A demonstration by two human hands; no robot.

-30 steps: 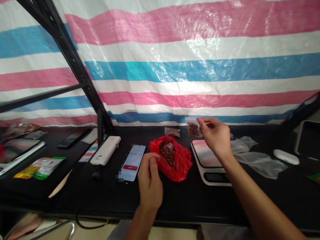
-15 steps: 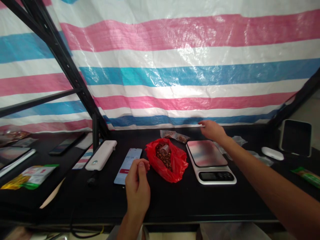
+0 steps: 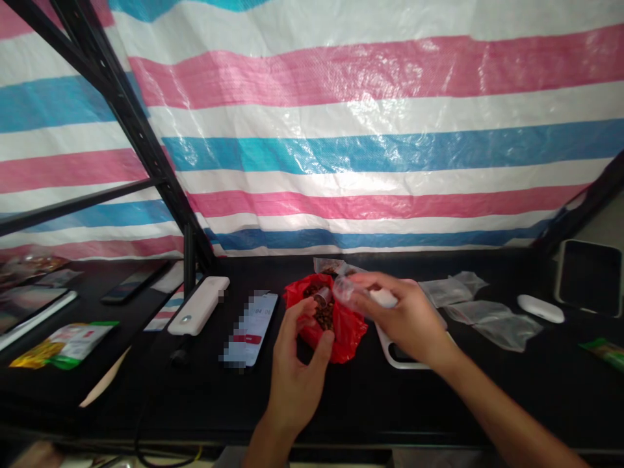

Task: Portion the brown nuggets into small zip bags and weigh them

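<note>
A red plastic bag (image 3: 351,335) stands with its mouth spread, full of brown bean-like pieces (image 3: 325,317). Among them lies a small clear cup (image 3: 322,296). My left hand (image 3: 298,364) is at the bag's near left side, thumb and fingers apart, with nothing seen in it. Over the bag's right side, my right hand (image 3: 404,318) grips a clear plastic cup (image 3: 347,291). A small white object (image 3: 383,298) also shows in that hand, its kind unclear. Beneath the right hand, the white kitchen scale (image 3: 390,351) is mostly hidden.
Small filled bags (image 3: 329,265) lie behind the red bag. Clear zip bags (image 3: 492,322) and a white case (image 3: 541,309) are to the right. At left are a phone (image 3: 260,328) showing a timer and a white power bank (image 3: 199,305). A striped sheet (image 3: 370,149) hangs behind.
My right hand has come from behind the scale toward the red bag, now with a clear cup in it. My left hand has moved right to the bag, its fingers spreading.
</note>
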